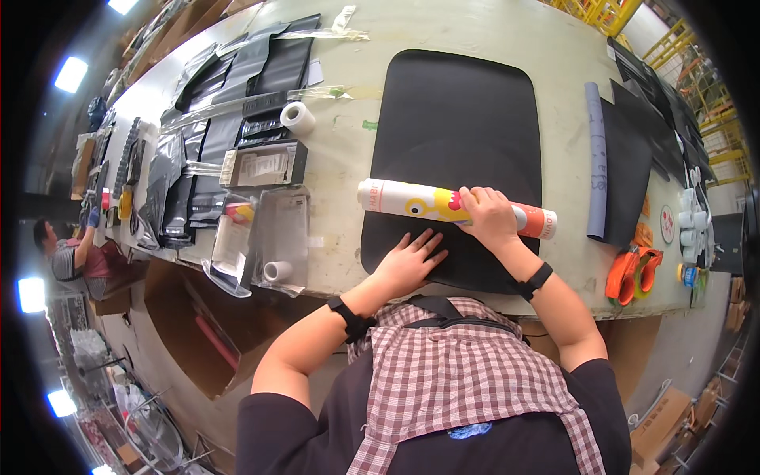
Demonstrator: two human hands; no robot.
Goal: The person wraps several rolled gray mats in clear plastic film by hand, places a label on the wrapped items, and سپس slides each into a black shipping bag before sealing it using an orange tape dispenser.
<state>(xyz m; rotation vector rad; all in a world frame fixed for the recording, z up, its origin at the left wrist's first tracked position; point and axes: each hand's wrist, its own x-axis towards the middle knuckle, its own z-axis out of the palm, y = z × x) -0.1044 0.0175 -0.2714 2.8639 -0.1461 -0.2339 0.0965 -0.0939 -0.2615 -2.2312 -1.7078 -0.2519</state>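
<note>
1 patterned tube (396,199) spans the black mat (459,107), its right half under the curled, gripping fingers of the right hand (488,215). The left hand (407,265) presses the mat, fingers spread. Dark plastic sheeting (285,67) covers the pale table's (568,158) left side; yellow railings (628,14) stand beyond.

The right hand (488,215) hides part of the white roll (404,199), which covers a strip of the black mat (459,119). The palm of the left hand (404,267) is hidden.
</note>
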